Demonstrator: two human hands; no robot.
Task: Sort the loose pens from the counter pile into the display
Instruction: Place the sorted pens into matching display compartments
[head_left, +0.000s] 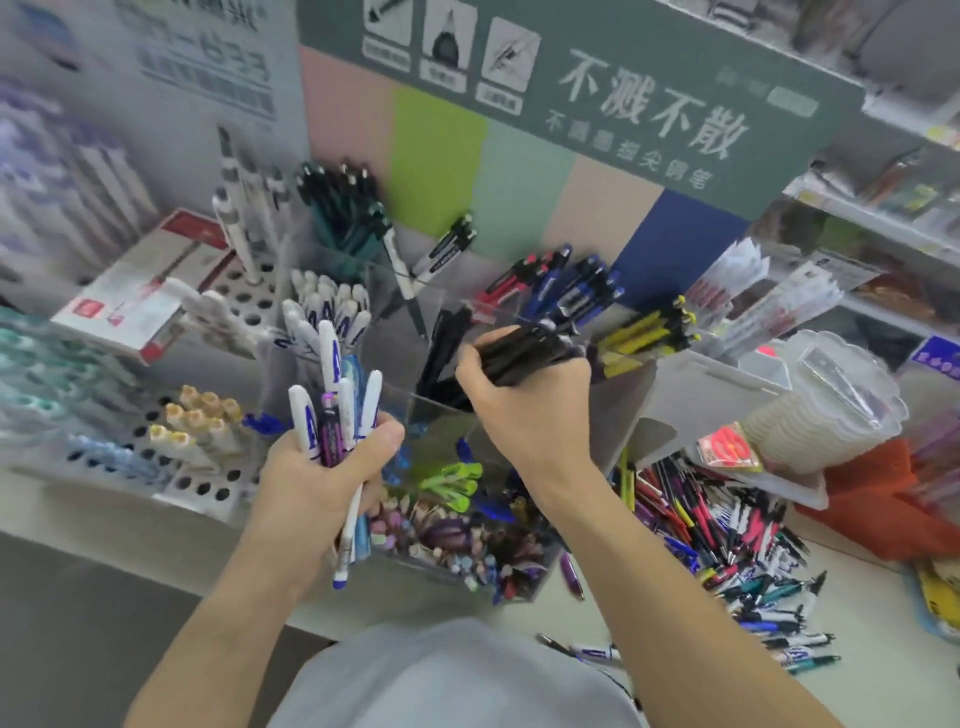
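Black pens (524, 353) bunched in right hand (519, 400).

A pale counter (883, 649) ran along the bottom right. Behind it stood a backboard (519, 171) of coloured panels under a grey-green sign (649, 104). White shelves (883, 218) lined the right.

Clear glossy plastic display (441, 415), matt black pens (524, 353), smooth pale counter (857, 691).

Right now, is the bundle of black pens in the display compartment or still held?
Still held. The right hand grips the black pens above the clear compartment, angled sideways, not dropped in.
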